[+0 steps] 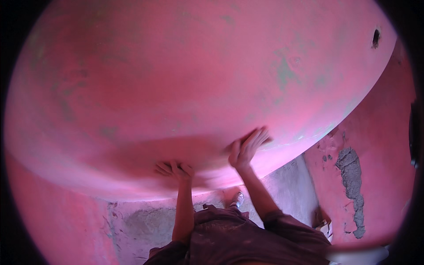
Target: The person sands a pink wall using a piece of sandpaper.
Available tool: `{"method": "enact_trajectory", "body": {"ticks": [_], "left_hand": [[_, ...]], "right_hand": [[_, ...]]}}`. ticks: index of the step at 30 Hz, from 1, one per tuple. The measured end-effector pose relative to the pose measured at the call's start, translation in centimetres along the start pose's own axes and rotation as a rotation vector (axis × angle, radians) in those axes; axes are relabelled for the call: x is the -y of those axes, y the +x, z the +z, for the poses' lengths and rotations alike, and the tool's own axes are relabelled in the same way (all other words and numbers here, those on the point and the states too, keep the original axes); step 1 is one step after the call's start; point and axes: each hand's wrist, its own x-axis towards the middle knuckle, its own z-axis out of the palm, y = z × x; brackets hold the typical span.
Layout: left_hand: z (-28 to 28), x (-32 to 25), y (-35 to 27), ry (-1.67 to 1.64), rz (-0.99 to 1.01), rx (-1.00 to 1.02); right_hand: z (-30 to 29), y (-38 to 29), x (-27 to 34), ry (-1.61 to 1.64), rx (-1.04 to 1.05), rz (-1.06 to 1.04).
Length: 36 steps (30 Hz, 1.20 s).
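A broad pink wall [198,82] with greenish patches fills most of the view before me. Low on it, my left hand [176,169] rests with its fingers spread and holds nothing that I can see. Farther right and higher, my right hand [248,147] presses a thin, dark, flat block [267,139] against the wall; the hand covers most of the block, and its exact kind cannot be told. A soft shadow falls on the wall around both hands.
A grey, rough floor [145,228] lies below, with one of my shoes [238,198] near the wall's base. At right, another pink wall [381,142] bears a rough grey patch [352,188]. A small box-like thing [324,228] sits at its foot. The main wall has a dark hole [376,38] at upper right.
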Motion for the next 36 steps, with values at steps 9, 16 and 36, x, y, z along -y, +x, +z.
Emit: {"method": "enact_trajectory", "body": {"ticks": [9,16,36], "left_hand": [[-0.6,-0.6,1.1,-0.024,-0.023,0.019],[-1.2,-4.3,6.4,-0.137,-0.181,-0.152],[-9.0,-8.0,18.0,-0.791,-0.064,0.702]], "right_hand": [[-1.7,10.0,5.7,-0.273,0.563,0.052],[-1.2,1.9,3.4,0.257,0.442,-0.596],[-6.9,5.9,3.7,1.654,0.605,1.053]]}}
